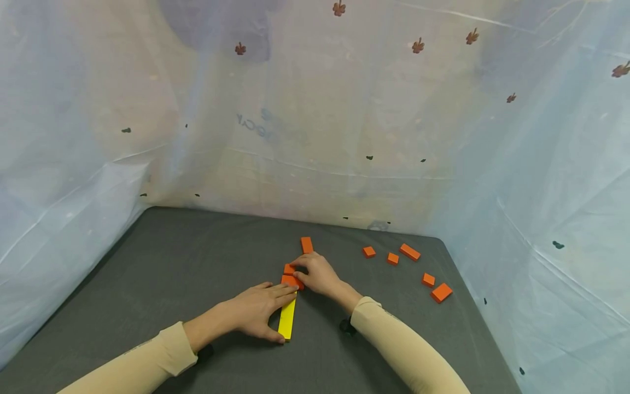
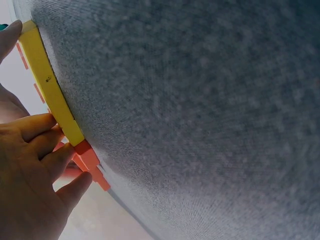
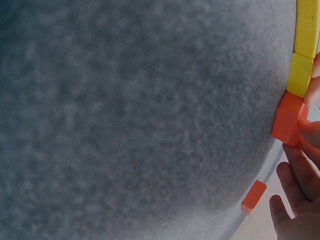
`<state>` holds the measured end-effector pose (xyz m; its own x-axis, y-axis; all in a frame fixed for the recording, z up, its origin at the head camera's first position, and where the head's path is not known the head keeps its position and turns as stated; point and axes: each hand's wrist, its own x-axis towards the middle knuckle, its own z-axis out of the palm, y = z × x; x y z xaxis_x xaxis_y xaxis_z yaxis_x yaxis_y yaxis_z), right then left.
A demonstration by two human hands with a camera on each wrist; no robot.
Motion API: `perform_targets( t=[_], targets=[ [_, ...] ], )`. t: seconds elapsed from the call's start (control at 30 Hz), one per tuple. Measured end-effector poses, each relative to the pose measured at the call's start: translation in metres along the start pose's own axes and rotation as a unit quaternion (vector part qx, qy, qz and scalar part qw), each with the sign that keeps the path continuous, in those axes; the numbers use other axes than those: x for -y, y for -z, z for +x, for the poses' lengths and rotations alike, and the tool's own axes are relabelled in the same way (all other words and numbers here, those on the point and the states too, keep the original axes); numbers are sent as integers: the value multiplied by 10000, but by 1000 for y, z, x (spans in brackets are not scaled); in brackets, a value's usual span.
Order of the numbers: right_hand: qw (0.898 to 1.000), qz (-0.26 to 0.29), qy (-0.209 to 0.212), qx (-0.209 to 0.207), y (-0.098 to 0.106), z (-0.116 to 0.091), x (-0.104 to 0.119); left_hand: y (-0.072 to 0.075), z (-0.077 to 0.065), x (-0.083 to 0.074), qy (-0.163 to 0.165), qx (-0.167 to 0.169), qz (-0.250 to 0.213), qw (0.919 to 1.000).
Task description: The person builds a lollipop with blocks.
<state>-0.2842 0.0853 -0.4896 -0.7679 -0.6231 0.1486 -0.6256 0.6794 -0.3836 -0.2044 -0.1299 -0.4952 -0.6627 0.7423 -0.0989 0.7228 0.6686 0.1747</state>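
A yellow bar (image 1: pixel 287 320) lies on the dark cloth; a seam in the right wrist view splits it into two yellow blocks (image 3: pixel 300 75). My left hand (image 1: pixel 257 308) is spread along it, thumb at the near end, straight fingers over the far end and the adjoining orange block (image 1: pixel 289 280). My right hand (image 1: pixel 319 275) pinches an orange block (image 3: pixel 289 118) against the yellow end, thumb on its side and a finger at its far end. Another small orange block (image 1: pixel 289 269) sits just beyond, partly under the right fingers.
A separate orange block (image 1: pixel 307 244) lies past the right hand. Toward the right edge are several loose orange pieces, among them a long block (image 1: pixel 410 251) and a larger block (image 1: pixel 441 293). Plastic sheeting (image 1: pixel 315 137) surrounds the dark table (image 1: pixel 197 251).
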Motion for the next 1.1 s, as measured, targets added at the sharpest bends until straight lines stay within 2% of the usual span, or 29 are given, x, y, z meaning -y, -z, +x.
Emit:
perform_targets(
  t=[1.1],
  targets=[
    [9998, -51, -23, 174, 0, -1, 2, 0, 0, 1, -21, -24, 54, 10000]
  ],
)
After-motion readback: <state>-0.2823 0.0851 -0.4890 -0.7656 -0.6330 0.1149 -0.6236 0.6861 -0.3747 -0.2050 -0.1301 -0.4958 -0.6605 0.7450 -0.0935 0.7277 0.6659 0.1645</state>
